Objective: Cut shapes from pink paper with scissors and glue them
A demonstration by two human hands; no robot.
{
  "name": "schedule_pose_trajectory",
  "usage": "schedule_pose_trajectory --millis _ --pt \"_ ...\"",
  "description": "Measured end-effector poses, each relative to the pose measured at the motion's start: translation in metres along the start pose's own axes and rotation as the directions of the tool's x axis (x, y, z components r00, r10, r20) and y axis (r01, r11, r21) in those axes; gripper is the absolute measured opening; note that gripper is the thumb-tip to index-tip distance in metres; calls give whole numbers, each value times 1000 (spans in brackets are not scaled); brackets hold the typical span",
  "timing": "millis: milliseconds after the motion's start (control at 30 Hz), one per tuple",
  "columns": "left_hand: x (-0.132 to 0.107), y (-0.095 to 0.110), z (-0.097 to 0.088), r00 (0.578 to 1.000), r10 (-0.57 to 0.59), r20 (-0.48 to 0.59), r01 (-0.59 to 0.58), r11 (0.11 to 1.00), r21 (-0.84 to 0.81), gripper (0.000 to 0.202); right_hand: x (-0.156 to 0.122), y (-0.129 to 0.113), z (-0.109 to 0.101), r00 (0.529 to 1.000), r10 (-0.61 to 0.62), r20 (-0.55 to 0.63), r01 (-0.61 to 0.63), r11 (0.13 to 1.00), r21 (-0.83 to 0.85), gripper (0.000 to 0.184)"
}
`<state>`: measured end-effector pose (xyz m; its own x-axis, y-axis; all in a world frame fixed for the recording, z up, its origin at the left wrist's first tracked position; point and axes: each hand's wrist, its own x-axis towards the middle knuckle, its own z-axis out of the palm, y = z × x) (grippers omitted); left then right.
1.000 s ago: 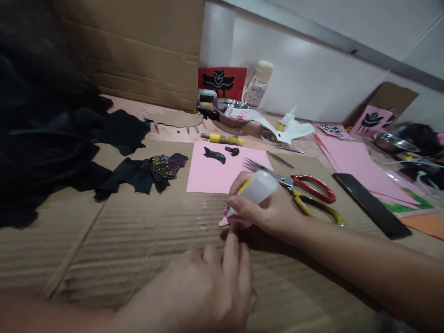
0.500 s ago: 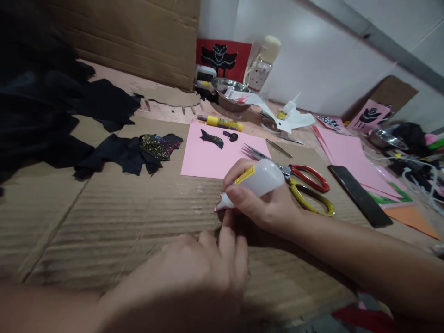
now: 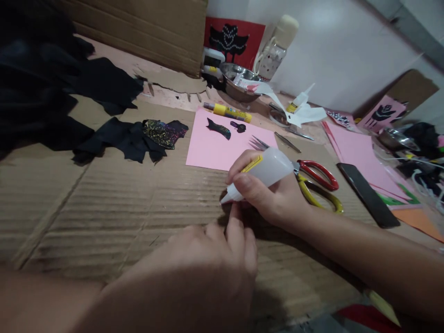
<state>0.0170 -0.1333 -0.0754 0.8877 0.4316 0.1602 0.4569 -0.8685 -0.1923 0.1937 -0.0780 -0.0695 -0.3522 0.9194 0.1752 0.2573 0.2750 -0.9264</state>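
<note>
My right hand is wrapped round a white glue bottle, its nozzle tilted down to the cardboard mat. My left hand lies low in front, fingers curled, one fingertip pressed on the mat just below the nozzle. Whatever it holds down is hidden by the fingers. Behind the bottle lies a pink paper sheet with two small dark glittery cut-outs on it.
Red and yellow scissors lie right of my hand, a black phone further right. Black and glittery scraps lie at left. A yellow glue stick, a steel bowl, a bottle and more pink paper sit behind.
The view has shifted a little. The small pink scrap seen under the nozzle earlier is now hidden. Both hands stay close together with the glue bottle still tilted down.
</note>
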Motion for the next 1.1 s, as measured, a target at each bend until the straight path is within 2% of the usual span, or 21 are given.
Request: schedule_pose_trajectory --millis 133,367,533,733,800,833,900,1100 --pt "1 1 1 999 -38 -21 38 999 -12 45 -1 -1 0 1000 26 3 -26 1000 17 37" --pt "7 -1 6 996 -21 -88 22 1000 17 42 -1 0 1 999 44 9 -44 999 18 37" --pt "13 -4 10 993 118 -2 -118 993 -13 49 -1 0 0 998 61 11 -61 998 10 37" --pt "6 -2 5 996 47 71 -45 999 -29 44 -2 0 0 998 59 0 -59 998 -10 40" --pt "4 -2 6 997 79 -13 -79 997 -22 45 -1 -1 0 999 47 4 -47 999 -5 39" --pt "4 -2 6 997 80 -20 -80 997 -16 45 -1 -1 0 999 45 8 -45 999 0 38" --pt "4 -3 5 997 68 46 -67 998 -19 45 -1 -2 0 999 52 10 -52 999 11 38" --pt "3 -4 1 993 86 85 -83 996 -41 45 -1 -3 1 997 72 8 -72 997 13 42"
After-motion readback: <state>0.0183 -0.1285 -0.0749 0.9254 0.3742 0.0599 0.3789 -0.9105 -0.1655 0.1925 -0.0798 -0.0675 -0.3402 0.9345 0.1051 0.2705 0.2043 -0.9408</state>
